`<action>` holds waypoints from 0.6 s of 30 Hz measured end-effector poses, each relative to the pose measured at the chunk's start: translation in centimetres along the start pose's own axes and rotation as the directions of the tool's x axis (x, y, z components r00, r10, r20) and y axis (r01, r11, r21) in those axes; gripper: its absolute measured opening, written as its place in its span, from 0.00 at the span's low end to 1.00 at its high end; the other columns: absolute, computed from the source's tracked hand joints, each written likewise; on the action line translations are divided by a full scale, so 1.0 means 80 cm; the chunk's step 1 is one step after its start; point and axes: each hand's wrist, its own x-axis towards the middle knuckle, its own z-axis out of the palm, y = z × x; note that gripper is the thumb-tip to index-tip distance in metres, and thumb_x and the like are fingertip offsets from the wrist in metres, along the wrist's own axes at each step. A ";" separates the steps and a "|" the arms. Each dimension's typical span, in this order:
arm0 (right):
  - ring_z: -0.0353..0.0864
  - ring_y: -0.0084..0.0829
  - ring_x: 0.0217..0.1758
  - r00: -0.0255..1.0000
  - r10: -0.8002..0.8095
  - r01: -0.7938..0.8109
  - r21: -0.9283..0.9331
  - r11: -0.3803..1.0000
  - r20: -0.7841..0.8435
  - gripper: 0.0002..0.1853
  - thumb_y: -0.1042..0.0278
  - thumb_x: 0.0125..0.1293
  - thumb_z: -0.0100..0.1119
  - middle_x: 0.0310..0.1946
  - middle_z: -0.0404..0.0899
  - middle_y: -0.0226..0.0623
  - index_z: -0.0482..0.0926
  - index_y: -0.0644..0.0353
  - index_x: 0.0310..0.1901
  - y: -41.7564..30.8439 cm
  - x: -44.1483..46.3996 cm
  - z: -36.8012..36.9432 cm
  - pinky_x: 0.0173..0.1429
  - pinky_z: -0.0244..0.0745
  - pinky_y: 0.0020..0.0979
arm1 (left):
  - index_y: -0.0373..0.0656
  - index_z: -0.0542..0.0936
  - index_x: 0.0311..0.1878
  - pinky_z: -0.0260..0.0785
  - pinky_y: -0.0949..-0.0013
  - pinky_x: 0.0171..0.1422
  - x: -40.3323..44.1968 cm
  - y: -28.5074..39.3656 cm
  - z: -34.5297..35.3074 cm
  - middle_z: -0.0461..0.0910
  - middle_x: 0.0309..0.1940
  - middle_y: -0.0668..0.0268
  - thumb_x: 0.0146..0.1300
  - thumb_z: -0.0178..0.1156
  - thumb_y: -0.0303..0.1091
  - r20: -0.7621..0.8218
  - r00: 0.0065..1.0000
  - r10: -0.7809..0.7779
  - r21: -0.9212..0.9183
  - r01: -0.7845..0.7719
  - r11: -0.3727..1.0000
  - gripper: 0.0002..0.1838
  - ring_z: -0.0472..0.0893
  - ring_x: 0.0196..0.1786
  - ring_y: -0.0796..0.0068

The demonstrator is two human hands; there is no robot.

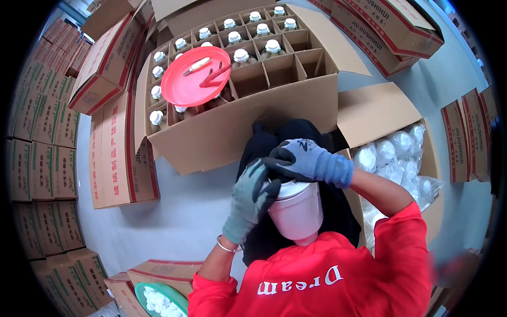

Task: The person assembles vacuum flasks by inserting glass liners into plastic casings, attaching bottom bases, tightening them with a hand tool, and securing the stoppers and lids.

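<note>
On my lap lies a white plastic container, wide-rimmed at its far end and narrowing to a small neck against my red shirt. My left hand, in a grey-green glove with a dark palm, curls its fingers at the left of the rim. Over the far end bends my right hand, in a blue-grey glove, with fingers closed at the rim. The fingertips of both hands meet there, and whatever lies under them is hidden.
Before my knees stands an open divided carton of bottles with white caps. A red plate with small tools rests on the bottles. At right, a carton holds plastic-wrapped clear pieces. A green basin of white pieces sits lower left.
</note>
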 end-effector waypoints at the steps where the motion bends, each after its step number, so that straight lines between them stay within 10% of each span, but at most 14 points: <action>1: 0.82 0.46 0.45 0.997 0.003 -0.004 0.016 1.000 0.079 0.19 0.55 0.71 0.53 0.44 0.81 0.47 0.78 0.56 0.57 -0.009 0.000 -0.008 0.51 0.78 0.42 | 0.35 0.75 0.58 0.67 0.51 0.66 -0.002 0.013 0.003 0.76 0.56 0.47 0.65 0.62 0.44 0.040 0.999 -0.011 0.093 0.007 0.996 0.26 0.74 0.61 0.44; 5: 0.79 0.44 0.49 0.898 -0.433 0.438 0.053 0.898 -0.075 0.20 0.58 0.70 0.56 0.49 0.79 0.45 0.76 0.56 0.60 0.025 -0.006 0.002 0.56 0.75 0.38 | 0.34 0.73 0.61 0.65 0.54 0.69 -0.006 0.027 0.005 0.76 0.58 0.48 0.65 0.62 0.40 0.023 1.000 0.015 0.046 -0.016 0.999 0.26 0.74 0.63 0.46; 6: 0.78 0.45 0.51 0.974 -0.226 0.225 0.294 0.929 -0.031 0.21 0.57 0.68 0.58 0.51 0.77 0.45 0.75 0.60 0.58 0.012 -0.017 -0.013 0.58 0.73 0.38 | 0.34 0.72 0.63 0.65 0.55 0.69 -0.004 0.024 0.007 0.75 0.59 0.48 0.65 0.61 0.39 0.015 0.998 0.059 0.031 -0.060 0.998 0.27 0.74 0.64 0.48; 9: 0.75 0.47 0.55 0.928 -0.226 0.277 0.145 0.950 -0.297 0.24 0.51 0.66 0.59 0.50 0.77 0.46 0.76 0.62 0.56 -0.001 -0.075 -0.026 0.61 0.70 0.42 | 0.35 0.67 0.70 0.65 0.59 0.71 -0.013 0.016 0.036 0.73 0.64 0.53 0.65 0.62 0.35 -0.135 0.970 -0.202 -0.741 0.036 0.671 0.31 0.73 0.67 0.56; 11: 0.73 0.49 0.59 0.916 -0.239 0.280 0.085 0.956 -0.321 0.29 0.51 0.66 0.60 0.57 0.75 0.46 0.73 0.63 0.61 0.003 -0.131 -0.018 0.65 0.68 0.45 | 0.36 0.63 0.73 0.63 0.61 0.73 -0.034 -0.009 0.062 0.67 0.70 0.54 0.64 0.64 0.30 -0.097 0.962 -0.254 -0.567 0.156 0.809 0.36 0.69 0.72 0.59; 13: 0.72 0.47 0.62 0.925 -0.136 0.216 0.198 0.956 -0.355 0.31 0.53 0.64 0.61 0.59 0.74 0.45 0.71 0.62 0.64 0.000 -0.181 0.001 0.67 0.67 0.44 | 0.36 0.61 0.74 0.60 0.59 0.75 -0.046 -0.007 0.071 0.63 0.73 0.52 0.62 0.65 0.30 -0.058 0.998 0.020 -0.044 -0.023 0.999 0.38 0.66 0.74 0.54; 18: 0.73 0.44 0.63 0.854 0.304 -0.146 0.367 0.919 -0.422 0.30 0.61 0.66 0.57 0.61 0.72 0.47 0.69 0.60 0.68 -0.039 -0.260 0.031 0.67 0.66 0.39 | 0.35 0.60 0.74 0.60 0.62 0.75 -0.073 0.001 0.092 0.59 0.75 0.54 0.64 0.68 0.35 0.271 0.905 -0.327 -0.479 0.421 0.770 0.40 0.65 0.74 0.59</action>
